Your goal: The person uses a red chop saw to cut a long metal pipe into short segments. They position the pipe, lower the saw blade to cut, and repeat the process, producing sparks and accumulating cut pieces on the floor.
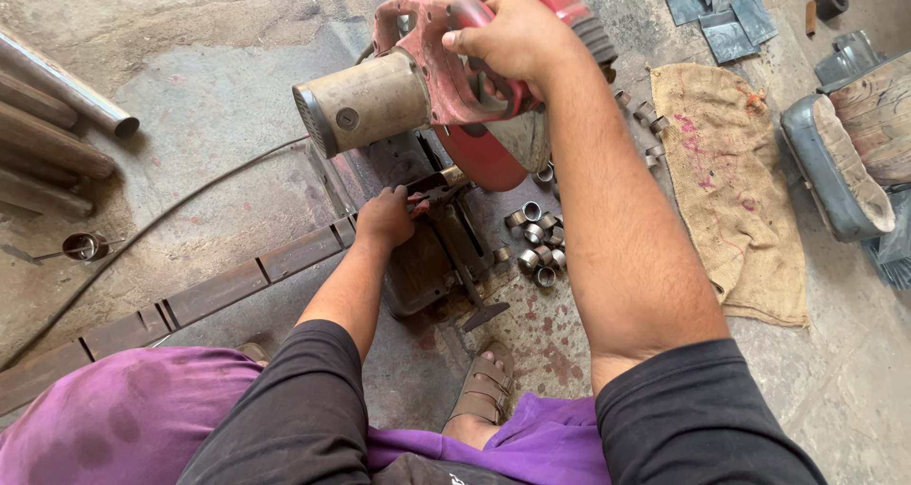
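Gripping the saw handle (474, 63), right hand (512, 39) closed; left hand (384, 217) pinching the vise (446, 186).

Red chop saw (446, 77), head raised and tilted, dusty tan motor pointing left; I hold its handle. A long rusty flat steel bar (218, 290) lies across the floor into the saw's vise, beside cut pipe rings (536, 243).

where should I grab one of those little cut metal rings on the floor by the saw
Pinch a ring across its outer wall, coming from above on the right of the pile, the side away from the blade guard. The rings lie loose with open bores showing, some on their sides, so a finger could likely hook through a bore too.
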